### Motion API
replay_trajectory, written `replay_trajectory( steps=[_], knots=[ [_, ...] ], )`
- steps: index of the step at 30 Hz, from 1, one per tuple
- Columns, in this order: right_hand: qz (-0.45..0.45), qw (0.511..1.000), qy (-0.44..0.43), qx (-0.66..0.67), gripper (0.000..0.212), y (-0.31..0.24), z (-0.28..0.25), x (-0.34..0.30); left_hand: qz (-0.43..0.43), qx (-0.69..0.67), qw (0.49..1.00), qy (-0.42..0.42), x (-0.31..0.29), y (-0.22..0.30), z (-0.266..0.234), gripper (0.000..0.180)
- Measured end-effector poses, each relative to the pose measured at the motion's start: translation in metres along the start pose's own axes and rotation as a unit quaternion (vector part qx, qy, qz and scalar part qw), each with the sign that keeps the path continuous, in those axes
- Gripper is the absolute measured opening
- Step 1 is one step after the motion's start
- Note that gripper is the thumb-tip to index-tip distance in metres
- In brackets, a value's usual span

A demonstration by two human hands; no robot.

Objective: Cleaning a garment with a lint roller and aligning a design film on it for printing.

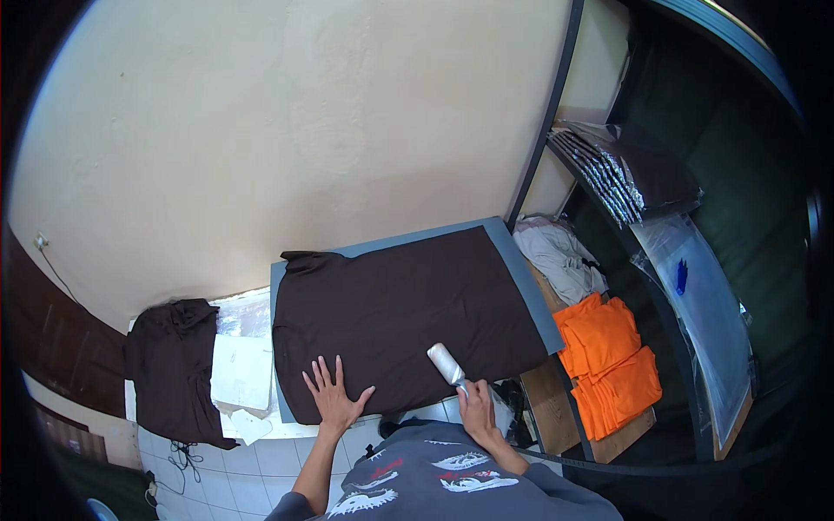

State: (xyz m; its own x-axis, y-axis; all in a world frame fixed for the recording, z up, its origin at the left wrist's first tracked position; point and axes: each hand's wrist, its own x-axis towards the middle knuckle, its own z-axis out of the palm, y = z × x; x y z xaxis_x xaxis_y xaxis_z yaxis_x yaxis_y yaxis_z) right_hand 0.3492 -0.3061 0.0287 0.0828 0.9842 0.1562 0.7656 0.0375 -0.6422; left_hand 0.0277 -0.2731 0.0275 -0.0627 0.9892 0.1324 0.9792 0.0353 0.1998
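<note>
Flat board (521,280), creased garment (400,304), cylindrical roller (445,362)

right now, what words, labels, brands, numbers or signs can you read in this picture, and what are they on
None can be read.
Grey shirt: small red marks among the white prints, too small to tell if they are letters.
Plastic packs: glare, nothing legible.
Roller and brown cloth: no lettering visible.

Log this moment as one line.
left hand: spread on brown garment | right hand: grips white lint roller over garment | nearby: blue-grey board under garment; orange cloth to its right
</note>
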Motion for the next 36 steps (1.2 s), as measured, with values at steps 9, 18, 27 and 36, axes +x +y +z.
replay_trajectory(
  steps=[9,18,27,36],
  knots=[
    [0.095,0.973,0.154,-0.144,0.023,0.102,-0.053,0.051,-0.022,0.031,0.999,-0.023,-0.003,0.006,-0.006,0.112],
    [0.115,0.975,0.187,-0.047,0.027,0.119,-0.082,0.048,-0.046,-0.026,0.998,0.020,-0.015,-0.024,-0.001,0.107],
    [0.067,0.987,-0.141,0.027,0.029,0.038,-0.024,-0.037,-0.159,0.029,0.987,-0.004,-0.025,-0.033,-0.011,0.101],
    [0.196,0.973,0.030,-0.114,0.031,0.141,-0.114,0.007,-0.154,0.047,0.987,0.009,-0.029,-0.036,-0.013,0.102]
  ],
)
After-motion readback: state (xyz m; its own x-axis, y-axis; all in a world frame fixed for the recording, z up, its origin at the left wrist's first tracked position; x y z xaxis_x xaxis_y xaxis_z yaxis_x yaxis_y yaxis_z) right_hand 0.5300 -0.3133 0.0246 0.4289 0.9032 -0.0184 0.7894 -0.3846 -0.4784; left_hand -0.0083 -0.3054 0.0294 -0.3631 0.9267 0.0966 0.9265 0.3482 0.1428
